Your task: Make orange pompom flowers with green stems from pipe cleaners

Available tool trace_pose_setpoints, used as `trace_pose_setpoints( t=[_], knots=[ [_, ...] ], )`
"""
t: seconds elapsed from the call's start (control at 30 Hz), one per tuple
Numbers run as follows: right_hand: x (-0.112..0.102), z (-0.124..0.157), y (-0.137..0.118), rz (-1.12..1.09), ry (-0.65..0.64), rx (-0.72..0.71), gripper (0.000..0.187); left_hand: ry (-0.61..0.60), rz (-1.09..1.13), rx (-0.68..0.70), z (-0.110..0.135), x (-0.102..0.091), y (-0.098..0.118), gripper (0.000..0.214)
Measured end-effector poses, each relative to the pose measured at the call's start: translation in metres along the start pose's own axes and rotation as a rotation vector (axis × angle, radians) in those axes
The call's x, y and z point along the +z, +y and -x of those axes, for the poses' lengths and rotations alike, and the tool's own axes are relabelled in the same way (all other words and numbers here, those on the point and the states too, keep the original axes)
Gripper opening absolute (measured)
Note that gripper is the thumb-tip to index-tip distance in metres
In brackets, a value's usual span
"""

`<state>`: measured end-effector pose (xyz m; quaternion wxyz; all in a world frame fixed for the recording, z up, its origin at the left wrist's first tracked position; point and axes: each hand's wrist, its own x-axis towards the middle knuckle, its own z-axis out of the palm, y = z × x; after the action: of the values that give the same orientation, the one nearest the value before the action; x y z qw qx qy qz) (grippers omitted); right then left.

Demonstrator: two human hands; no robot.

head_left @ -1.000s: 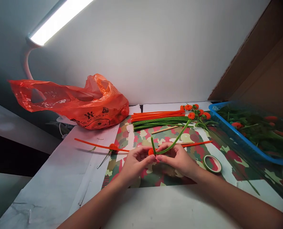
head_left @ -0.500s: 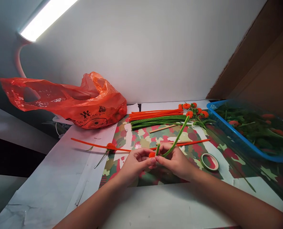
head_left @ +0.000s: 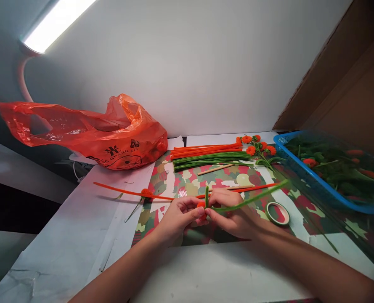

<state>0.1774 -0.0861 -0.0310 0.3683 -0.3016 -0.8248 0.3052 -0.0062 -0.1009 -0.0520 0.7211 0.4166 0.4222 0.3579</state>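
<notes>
Stem (head_left: 253, 200), likely light, bendy, best held near ball (head_left: 201, 205), is pinched by right hand (head_left: 232, 215), ball by left hand (head_left: 184, 214) alongside

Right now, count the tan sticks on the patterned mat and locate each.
2 visible. The far stick lies in front of the green pipe cleaner bundle; the near stick lies beyond the right hand, alongside a loose orange pipe cleaner. Others may be hidden.
</notes>
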Motion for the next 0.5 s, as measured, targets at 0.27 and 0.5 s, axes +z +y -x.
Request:
trace_pose_setpoints(
  t=[0.27,0.5],
  knots=[
    [-0.0023,-0.0012,-0.0002,0.039,-0.068,0.048,0.016,-0.045,-0.023,-0.036,-0.0019,-0.0009,-0.0013,0.036],
    [0.0018,0.0004,0.0061,-0.099,-0.200,0.205,0.031,-0.049,-0.059,-0.022,0.0017,0.0043,0.0053,0.032]
  ],
)
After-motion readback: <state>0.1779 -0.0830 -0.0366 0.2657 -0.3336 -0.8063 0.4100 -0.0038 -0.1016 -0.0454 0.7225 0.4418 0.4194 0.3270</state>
